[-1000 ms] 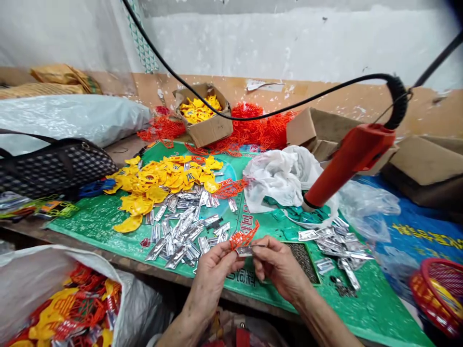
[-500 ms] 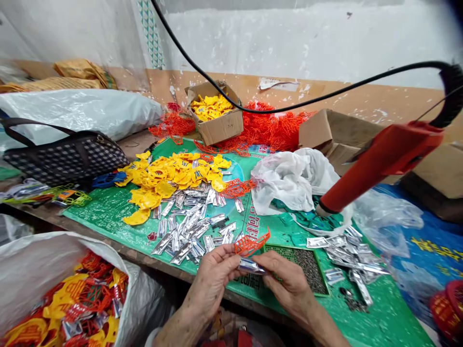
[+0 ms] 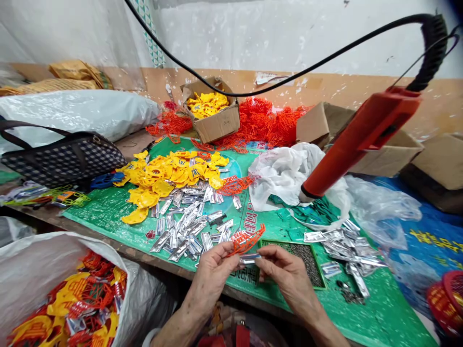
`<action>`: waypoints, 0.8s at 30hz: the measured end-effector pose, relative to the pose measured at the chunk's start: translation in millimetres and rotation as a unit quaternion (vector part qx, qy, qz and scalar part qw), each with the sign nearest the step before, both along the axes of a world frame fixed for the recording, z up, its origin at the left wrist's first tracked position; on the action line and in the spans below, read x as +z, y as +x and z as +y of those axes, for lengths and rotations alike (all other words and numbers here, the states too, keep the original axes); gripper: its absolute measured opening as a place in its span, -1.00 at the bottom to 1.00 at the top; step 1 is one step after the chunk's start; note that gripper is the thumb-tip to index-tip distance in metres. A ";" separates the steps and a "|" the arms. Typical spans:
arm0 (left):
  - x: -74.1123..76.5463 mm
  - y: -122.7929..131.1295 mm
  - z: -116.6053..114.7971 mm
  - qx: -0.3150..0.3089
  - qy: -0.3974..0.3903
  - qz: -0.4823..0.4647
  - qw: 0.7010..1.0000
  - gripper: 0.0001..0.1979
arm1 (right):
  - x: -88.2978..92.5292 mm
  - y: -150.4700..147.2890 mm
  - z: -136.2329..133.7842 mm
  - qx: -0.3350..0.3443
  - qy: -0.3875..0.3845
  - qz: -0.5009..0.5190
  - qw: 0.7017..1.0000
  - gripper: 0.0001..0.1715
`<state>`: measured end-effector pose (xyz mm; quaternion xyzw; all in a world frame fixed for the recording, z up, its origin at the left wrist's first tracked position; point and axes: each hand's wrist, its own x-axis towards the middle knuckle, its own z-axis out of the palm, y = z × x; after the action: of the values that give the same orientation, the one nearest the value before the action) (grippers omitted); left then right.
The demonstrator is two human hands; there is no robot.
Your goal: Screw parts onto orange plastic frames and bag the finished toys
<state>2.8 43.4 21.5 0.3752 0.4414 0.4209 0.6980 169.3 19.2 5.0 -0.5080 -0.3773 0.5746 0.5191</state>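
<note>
Over the front of the green table cover [image 3: 275, 315], my left hand [image 3: 211, 272] is closed, pinching an orange plastic lattice piece [image 3: 249, 241] between thumb and fingers. Just below it a shiny silver strip-like piece [image 3: 249, 259] spans the space between both hands. My right hand [image 3: 289, 277] pinches the strip's right end with thumb and forefinger; the exact contact is partly hidden. Behind the right hand sits a green tray [image 3: 323, 274] with many small dark metal parts [image 3: 309, 260]. Left of the hands lie loose silver pieces [image 3: 188, 231], with yellow plastic pieces [image 3: 170, 168] beyond them.
A red electric screwdriver [image 3: 356, 144] hangs from a black cable [image 3: 289, 79] at right. Behind are white plastic bags [image 3: 285, 173], an orange lattice heap [image 3: 260, 123] and a carton [image 3: 217, 126]. A white sack [image 3: 144, 294] of assembled-looking pieces stands front left; more silver pieces [image 3: 347, 248] lie right.
The hanging screwdriver has shifted left and up in view. My right fingers have moved slightly on the silver strip, while my left hand keeps hold of the orange piece. The view has shifted slightly.
</note>
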 end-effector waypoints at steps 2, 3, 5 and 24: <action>3.9 -1.3 -1.1 -0.017 0.002 0.006 1.000 -0.80 | 8.7 7.4 0.8 0.015 0.017 -0.018 1.000 -0.74; 5.7 -1.8 -1.6 -0.024 0.003 0.010 1.000 -0.81 | 12.9 10.7 1.2 0.025 0.024 -0.027 0.999 -0.78; 8.6 -2.3 -2.5 -0.039 0.008 0.015 0.999 -0.80 | 20.0 15.4 2.1 0.049 0.036 -0.036 0.998 -0.83; -4.1 -9.8 -14.9 -0.024 0.462 0.253 0.849 -0.68 | 18.6 18.3 -9.7 -0.005 0.355 -0.301 0.885 -0.74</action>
<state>-6.9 28.5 17.5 0.7586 0.3481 0.4500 0.3177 187.6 9.5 23.6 -0.4402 -0.6914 0.2191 0.5293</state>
